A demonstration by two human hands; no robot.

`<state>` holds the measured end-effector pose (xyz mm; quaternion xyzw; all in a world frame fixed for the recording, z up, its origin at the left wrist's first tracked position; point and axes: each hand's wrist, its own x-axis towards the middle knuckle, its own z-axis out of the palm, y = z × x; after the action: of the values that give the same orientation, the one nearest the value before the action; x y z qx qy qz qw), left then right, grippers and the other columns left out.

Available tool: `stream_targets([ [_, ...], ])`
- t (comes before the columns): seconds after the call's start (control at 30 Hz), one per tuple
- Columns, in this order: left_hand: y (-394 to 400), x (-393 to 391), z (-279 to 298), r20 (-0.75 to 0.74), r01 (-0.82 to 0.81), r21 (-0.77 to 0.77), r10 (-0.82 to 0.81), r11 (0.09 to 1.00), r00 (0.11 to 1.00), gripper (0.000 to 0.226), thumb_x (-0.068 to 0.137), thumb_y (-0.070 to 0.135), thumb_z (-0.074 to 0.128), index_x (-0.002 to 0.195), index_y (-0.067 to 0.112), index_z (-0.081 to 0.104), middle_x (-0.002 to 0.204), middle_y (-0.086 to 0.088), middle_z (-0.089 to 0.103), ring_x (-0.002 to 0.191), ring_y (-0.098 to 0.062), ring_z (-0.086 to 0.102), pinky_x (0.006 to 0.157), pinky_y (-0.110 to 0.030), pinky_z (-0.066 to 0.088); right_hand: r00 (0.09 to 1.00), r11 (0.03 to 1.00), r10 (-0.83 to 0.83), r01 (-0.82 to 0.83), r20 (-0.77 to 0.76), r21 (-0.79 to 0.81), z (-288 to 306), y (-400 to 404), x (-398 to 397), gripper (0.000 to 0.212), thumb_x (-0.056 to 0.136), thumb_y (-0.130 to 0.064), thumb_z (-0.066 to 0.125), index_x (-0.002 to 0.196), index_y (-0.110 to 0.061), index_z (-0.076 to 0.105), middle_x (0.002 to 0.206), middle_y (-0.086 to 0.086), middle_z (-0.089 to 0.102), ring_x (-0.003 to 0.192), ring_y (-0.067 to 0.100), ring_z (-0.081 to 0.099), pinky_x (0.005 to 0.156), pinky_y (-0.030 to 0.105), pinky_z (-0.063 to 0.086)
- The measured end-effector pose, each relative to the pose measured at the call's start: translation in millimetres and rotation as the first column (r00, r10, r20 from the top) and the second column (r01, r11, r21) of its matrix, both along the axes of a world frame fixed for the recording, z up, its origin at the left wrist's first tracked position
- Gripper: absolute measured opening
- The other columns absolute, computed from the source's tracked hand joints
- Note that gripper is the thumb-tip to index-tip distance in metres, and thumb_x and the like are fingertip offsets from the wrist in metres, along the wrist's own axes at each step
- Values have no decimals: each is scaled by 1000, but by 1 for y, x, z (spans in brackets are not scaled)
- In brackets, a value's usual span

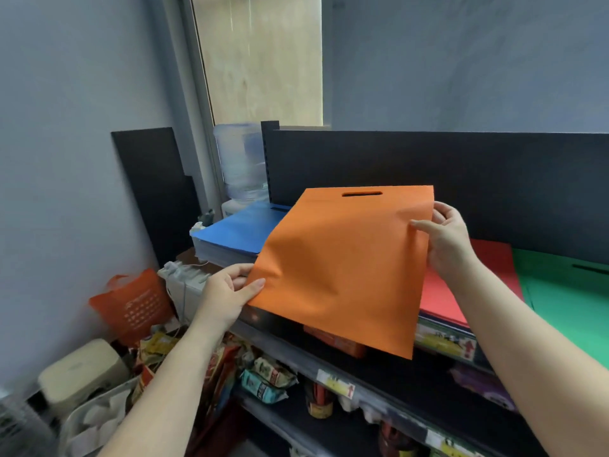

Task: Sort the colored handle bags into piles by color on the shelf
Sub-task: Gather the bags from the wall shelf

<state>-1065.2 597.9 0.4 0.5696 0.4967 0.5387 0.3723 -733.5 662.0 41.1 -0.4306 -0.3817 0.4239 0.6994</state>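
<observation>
An orange handle bag [346, 265] with a cut-out slot near its top edge hangs flat in the air above the top shelf [273, 319]. My left hand [227, 291] pinches its lower left edge. My right hand [445, 239] pinches its right edge, thumb on the front. On the shelf lie a blue pile [240, 230] at the left, a red pile [461, 285] behind the orange bag, and a green pile [573, 298] at the right. The orange bag hides part of the red pile.
A black back panel [461, 179] rises behind the piles. A water dispenser bottle [242, 159] stands left of it. Lower shelves hold snack packets [267, 380] and jars. An orange tote [135, 308], a beige appliance [79, 371] and a bin crowd the floor at the left.
</observation>
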Motion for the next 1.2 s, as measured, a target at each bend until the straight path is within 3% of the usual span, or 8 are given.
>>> stream_targets([
  [0.13, 49, -20, -4, -18, -53, -4, 53, 999, 998, 17, 87, 4, 65, 100, 13, 62, 74, 1, 73, 51, -12, 62, 36, -23, 46, 1000, 1000, 5, -5, 27, 1, -4, 46, -24, 61, 79, 14, 61, 133, -3, 39, 114, 7, 63, 100, 24, 63, 82, 37, 53],
  [0.3, 126, -26, 3, -157, -39, 11, 40, 999, 987, 17, 87, 5, 65, 103, 9, 60, 73, -4, 70, 37, -10, 53, 34, -23, 43, 998, 999, -46, 45, 50, 21, -4, 105, -27, 62, 79, 13, 62, 133, -6, 39, 120, 9, 61, 103, 25, 62, 80, 34, 52],
  [0.47, 184, -22, -1, -348, 26, -4, -26, 1000, 937, 21, 86, 14, 68, 105, 13, 59, 71, -2, 69, 44, -11, 58, 42, -23, 47, 956, 979, -197, 205, 217, -17, -11, 152, -19, 54, 80, 5, 67, 128, -8, 44, 115, 9, 63, 94, 18, 63, 79, 32, 52],
  [0.6, 213, -15, -13, -583, 44, 8, -31, 999, 812, 23, 84, 24, 69, 106, 18, 62, 62, 7, 55, 60, -8, 55, 55, -19, 39, 667, 874, -233, 463, 707, -148, -33, 172, -12, 61, 78, -13, 75, 130, -3, 45, 108, 11, 59, 90, 19, 53, 76, 30, 44],
  [0.7, 223, -7, -21, -734, 94, -8, -70, 995, 676, 34, 83, 31, 69, 114, 21, 61, 73, 11, 53, 77, -12, 54, 66, -24, 38, 489, 831, -80, 514, 869, -213, -45, 177, -9, 47, 80, -13, 71, 120, -2, 50, 106, 15, 60, 84, 24, 54, 70, 31, 44],
  [0.9, 234, -3, -23, -847, 182, 35, -67, 983, 527, 38, 85, 33, 64, 119, 20, 57, 89, 8, 42, 89, -14, 50, 78, -28, 42, 275, 763, 108, 593, 955, -257, -48, 171, -12, 30, 80, -8, 63, 109, -8, 52, 110, 16, 59, 99, 36, 58, 74, 36, 50],
  [1.1, 243, 3, -14, -888, 348, 109, -66, 931, 455, 34, 89, 36, 57, 119, 20, 59, 111, 3, 53, 108, -15, 51, 88, -32, 44, 211, 768, 42, 619, 977, -167, -42, 138, -25, 56, 84, -21, 65, 134, -9, 43, 130, 13, 49, 118, 32, 50, 91, 37, 46],
  [1.2, 248, 18, -4, -908, 447, 192, -15, 873, 419, 41, 91, 36, 53, 129, 19, 52, 122, 2, 53, 113, -18, 48, 88, -32, 42, 14, 753, 64, 656, 998, -58, -29, 111, -35, 48, 88, -26, 60, 132, -12, 47, 128, 8, 51, 117, 28, 50, 87, 37, 46],
])
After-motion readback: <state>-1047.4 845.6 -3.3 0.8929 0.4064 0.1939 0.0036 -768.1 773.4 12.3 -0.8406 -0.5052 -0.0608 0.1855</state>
